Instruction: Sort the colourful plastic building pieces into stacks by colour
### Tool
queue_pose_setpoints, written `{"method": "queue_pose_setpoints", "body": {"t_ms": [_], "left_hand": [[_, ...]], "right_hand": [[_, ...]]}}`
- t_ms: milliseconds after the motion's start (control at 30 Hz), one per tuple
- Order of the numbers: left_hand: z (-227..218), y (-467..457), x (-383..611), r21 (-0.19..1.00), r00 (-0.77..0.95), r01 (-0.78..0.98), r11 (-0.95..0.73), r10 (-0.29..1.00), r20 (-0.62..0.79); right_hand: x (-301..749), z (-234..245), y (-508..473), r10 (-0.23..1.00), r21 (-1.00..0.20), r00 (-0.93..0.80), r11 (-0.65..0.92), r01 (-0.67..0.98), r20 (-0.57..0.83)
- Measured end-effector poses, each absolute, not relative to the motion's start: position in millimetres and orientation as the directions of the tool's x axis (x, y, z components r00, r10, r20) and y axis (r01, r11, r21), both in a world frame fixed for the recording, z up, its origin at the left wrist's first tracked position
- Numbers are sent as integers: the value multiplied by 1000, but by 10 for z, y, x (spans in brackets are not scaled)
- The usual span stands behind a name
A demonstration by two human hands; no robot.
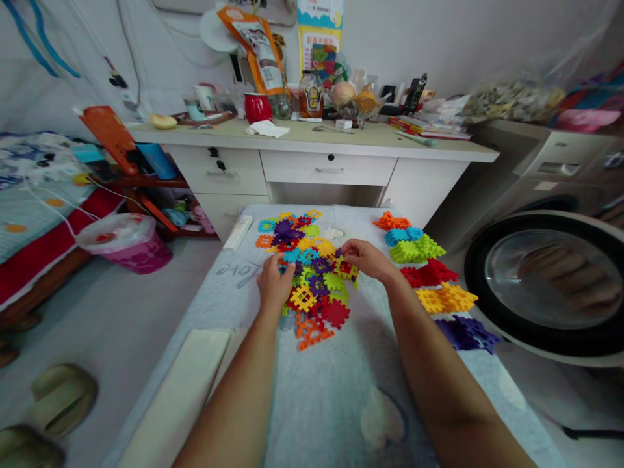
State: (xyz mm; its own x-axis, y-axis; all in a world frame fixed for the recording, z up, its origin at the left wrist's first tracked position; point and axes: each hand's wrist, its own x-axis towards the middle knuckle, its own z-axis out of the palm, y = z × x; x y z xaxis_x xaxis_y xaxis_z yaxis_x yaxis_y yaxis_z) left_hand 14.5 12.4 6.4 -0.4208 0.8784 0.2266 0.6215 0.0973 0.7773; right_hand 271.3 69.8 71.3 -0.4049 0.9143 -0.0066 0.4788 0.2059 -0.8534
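Note:
A mixed heap of interlocking plastic building pieces (pixel 319 283) lies on the cloth-covered table, in purple, red, yellow, blue, green and orange. My left hand (pixel 275 281) rests at the heap's left edge, thumb and forefinger apart near blue pieces; its other fingers are partly hidden. On the opposite edge, my right hand (pixel 369 259) pinches a small purple building piece (pixel 339 252), just above a yellow piece with red. Along the right side, pieces are grouped by colour: orange (pixel 391 221), blue (pixel 403 236), green (pixel 417 249), red (pixel 429 273), yellow (pixel 446 298) and purple (pixel 468 333).
A white narrow box (pixel 238 234) lies at the table's far left corner, and a long pale panel (pixel 180 390) along its left edge. Behind stands a white desk (pixel 331 170) with jars and clutter. A washing machine (pixel 550 169) with its round door open is at right; a pink bin (pixel 141 250) stands left.

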Motion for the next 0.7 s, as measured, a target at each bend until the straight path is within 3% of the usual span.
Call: {"method": "queue_pose_setpoints", "body": {"t_ms": [167,267,467,700], "left_hand": [[97,111,167,756,-416,646,104,878,235],[91,116,165,743,-410,662,99,878,248],[57,124,156,732,-401,675,89,877,264],[74,116,154,734,-399,674,82,877,268]], "right_hand": [[2685,715,506,966,-798,-210,245,550,152],[2718,716,341,943,-678,-197,330,656,268],[2867,657,13,873,-562,-464,460,688,147],[2820,577,-36,917,-337,-359,398,854,174]]}}
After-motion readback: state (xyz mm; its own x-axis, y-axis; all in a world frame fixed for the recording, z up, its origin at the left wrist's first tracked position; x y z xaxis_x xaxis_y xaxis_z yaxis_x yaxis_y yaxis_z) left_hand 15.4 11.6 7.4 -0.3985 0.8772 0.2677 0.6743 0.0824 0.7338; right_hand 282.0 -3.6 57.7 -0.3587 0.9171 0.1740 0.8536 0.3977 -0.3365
